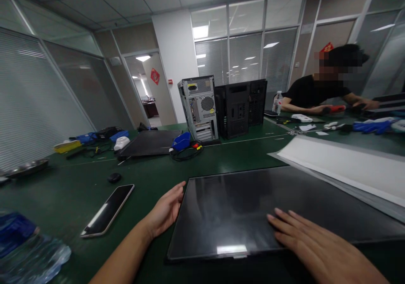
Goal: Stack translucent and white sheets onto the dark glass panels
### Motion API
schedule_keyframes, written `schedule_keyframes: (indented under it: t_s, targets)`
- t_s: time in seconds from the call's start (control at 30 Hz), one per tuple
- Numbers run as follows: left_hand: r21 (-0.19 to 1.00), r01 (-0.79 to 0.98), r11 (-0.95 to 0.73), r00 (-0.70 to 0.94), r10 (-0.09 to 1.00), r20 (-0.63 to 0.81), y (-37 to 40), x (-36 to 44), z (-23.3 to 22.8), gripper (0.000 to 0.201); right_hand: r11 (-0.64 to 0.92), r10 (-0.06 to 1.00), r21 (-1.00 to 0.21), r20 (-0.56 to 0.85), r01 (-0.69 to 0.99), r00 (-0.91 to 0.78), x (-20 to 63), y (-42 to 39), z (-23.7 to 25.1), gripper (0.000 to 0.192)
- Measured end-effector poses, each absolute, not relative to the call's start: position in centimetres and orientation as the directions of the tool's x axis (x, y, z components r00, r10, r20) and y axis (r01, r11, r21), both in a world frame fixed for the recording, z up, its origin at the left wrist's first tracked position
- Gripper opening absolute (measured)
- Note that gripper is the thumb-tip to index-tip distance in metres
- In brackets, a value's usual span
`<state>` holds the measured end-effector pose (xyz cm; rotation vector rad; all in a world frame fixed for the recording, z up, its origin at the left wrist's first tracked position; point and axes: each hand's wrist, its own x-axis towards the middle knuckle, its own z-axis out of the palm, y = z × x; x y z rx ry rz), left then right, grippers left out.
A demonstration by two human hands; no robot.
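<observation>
A flat black display panel (234, 208) with a glossy surface lies on the green table in front of me. My left hand (166, 210) rests beside its left edge, fingers stretched out along that side; part of the fingers is hidden, and whether they touch the edge is hard to tell. Over the panel's right half, my right hand (303, 233) lies flat with the fingers extended and nothing in them. White sheets (348, 166) lie along the panel's far right side, curling up at one corner.
Left of the panel are a phone (109, 210), a small round black object (114, 177) and a large clear water bottle (31, 250). Computer cases (201, 107) stand behind it, near a dark flat panel (152, 143) and cables (186, 153). Another person (319, 92) works at the far right.
</observation>
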<state>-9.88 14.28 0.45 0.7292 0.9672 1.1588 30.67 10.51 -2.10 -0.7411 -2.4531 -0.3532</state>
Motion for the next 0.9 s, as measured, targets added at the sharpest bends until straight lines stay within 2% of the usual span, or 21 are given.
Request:
schedule_keyframes:
  t_s: [0.07,0.2,0.27,0.33,0.4,0.47,0.53,0.67,0.9]
  targets:
    - [0.899,-0.398,0.184,-0.012,0.979,-0.205,14.5,-10.2,0.1,0.080,0.848,0.397,0.132,0.485,0.514,-0.779,28.1,11.4,-0.7,0.042]
    - [0.943,-0.326,0.071,-0.194,0.971,-0.140,15.3,-11.0,-0.2,0.087,0.831,0.552,-0.088,0.249,0.549,-0.796,27.5,16.5,1.3,0.045]
    - [0.952,-0.302,0.056,-0.260,0.956,-0.138,15.7,-11.4,-0.1,0.082,0.729,0.680,-0.116,0.246,0.675,-0.691,29.2,20.5,1.2,0.051]
    - [0.960,-0.276,0.055,-0.332,0.931,-0.149,16.0,-11.7,0.2,0.077,0.574,0.787,-0.077,0.327,0.815,-0.524,31.7,24.7,0.4,0.057]
    - [0.964,-0.256,0.065,-0.407,0.898,-0.169,16.2,-12.0,0.3,0.072,0.386,0.861,-0.037,0.373,0.922,-0.346,34.3,28.2,-0.9,0.071]
    - [0.965,-0.251,0.079,-0.461,0.867,-0.191,16.4,-12.3,0.3,0.069,0.227,0.921,-0.052,0.335,0.973,-0.197,36.6,30.2,-2.3,0.078]
    - [0.964,-0.255,0.082,-0.476,0.857,-0.199,16.6,-12.6,0.1,0.066,0.200,0.941,-0.067,0.290,0.978,-0.172,37.9,30.8,-3.2,0.074]
    - [0.971,-0.232,0.058,-0.475,0.865,-0.165,16.9,-12.7,-0.4,0.063,0.249,0.942,-0.063,0.247,0.966,-0.226,37.7,29.9,-3.2,0.061]
    - [0.982,-0.185,0.041,-0.473,0.872,-0.126,17.0,-12.6,-1.0,0.060,0.244,0.944,0.005,0.227,0.970,-0.239,34.9,28.4,-1.7,0.048]
